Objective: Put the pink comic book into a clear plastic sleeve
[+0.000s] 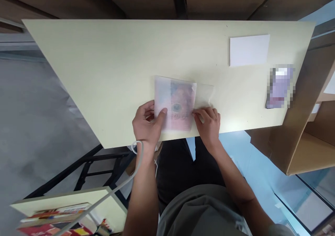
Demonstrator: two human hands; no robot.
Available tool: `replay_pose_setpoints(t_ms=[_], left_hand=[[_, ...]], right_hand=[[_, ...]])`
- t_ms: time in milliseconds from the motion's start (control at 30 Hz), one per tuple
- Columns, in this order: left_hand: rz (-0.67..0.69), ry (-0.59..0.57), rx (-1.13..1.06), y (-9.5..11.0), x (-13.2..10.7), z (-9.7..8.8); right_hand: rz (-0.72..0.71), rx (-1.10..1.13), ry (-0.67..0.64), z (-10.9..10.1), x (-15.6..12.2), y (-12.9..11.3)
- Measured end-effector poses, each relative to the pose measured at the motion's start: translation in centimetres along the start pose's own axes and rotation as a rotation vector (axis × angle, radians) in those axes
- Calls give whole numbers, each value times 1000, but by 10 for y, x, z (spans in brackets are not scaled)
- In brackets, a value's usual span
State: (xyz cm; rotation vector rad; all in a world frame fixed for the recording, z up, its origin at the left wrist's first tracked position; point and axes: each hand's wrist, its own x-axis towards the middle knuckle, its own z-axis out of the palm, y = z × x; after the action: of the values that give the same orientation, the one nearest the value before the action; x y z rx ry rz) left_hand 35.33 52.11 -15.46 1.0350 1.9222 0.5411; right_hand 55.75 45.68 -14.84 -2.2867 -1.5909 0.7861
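A red and blue picture card (180,105) lies inside a frosted plastic sleeve (163,93) near the front edge of the pale table (104,72). My left hand (146,124) grips the sleeve's left side, thumb on top. My right hand (209,124) pinches the card's lower right corner where the sleeve's clear flap (205,93) sticks out to the right.
A white sheet (249,50) lies at the back right of the table. A blurred-out item (280,86) sits near the right edge. Cardboard boxes (309,138) stand at right. A lower shelf with colourful books (60,218) is at bottom left. A white cable (123,187) hangs from my left wrist.
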Motion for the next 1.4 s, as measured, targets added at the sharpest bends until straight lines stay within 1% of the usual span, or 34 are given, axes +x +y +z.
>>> replay_pose_setpoints(t_ms=[133, 200, 300, 367, 433, 467, 533, 567, 600, 667, 733, 767, 800, 867, 933, 1033, 1133, 1233, 1333, 1400], left_hand=[[-74, -144, -130, -10, 5, -12], [-60, -153, -134, -7, 0, -17], [35, -131, -105, 13, -21, -23], [128, -187, -83, 33, -41, -23], [243, -287, -35, 53, -62, -16], [301, -305, -6, 61, -72, -9], [399, -297, 34, 72, -90, 9], [426, -291, 47, 75, -96, 20], [449, -295, 53, 77, -101, 30], [492, -343, 60, 75, -106, 47], [528, -384, 74, 68, -104, 58], [525, -375, 84, 64, -101, 61], [500, -344, 92, 58, -96, 63], [390, -276, 67, 46, -84, 63], [250, -283, -31, 35, -71, 60], [97, -359, -217, 26, -51, 50], [2, -357, -320, 23, -30, 28], [-41, -275, -390, 19, -5, -8], [-16, -157, -463, 6, 26, -47], [7, -65, -464, -5, 51, -71]], right_hand=[[28, -26, 4, -2, 4, -1], [44, -2, -2, -2, 5, -2], [72, 60, -17, -1, 7, -2], [96, 103, -32, -1, 8, -2], [104, 172, -51, -7, 8, -1], [107, 229, -62, -12, 7, 0], [145, 380, -72, -27, 3, 4], [188, 459, -64, -37, 0, 7], [240, 530, -52, -46, -4, 10], [329, 626, -36, -63, -11, 19], [347, 649, -40, -72, -17, 30], [339, 635, -45, -73, -18, 36], [331, 610, -44, -72, -19, 41], [325, 564, -25, -66, -17, 48], [319, 572, -16, -58, -13, 50], [284, 656, -46, -49, -3, 38], [236, 717, -119, -37, 8, 11], [139, 716, -158, -12, 22, -30], [31, 675, -161, 26, 39, -81], [-34, 633, -165, 55, 52, -118]])
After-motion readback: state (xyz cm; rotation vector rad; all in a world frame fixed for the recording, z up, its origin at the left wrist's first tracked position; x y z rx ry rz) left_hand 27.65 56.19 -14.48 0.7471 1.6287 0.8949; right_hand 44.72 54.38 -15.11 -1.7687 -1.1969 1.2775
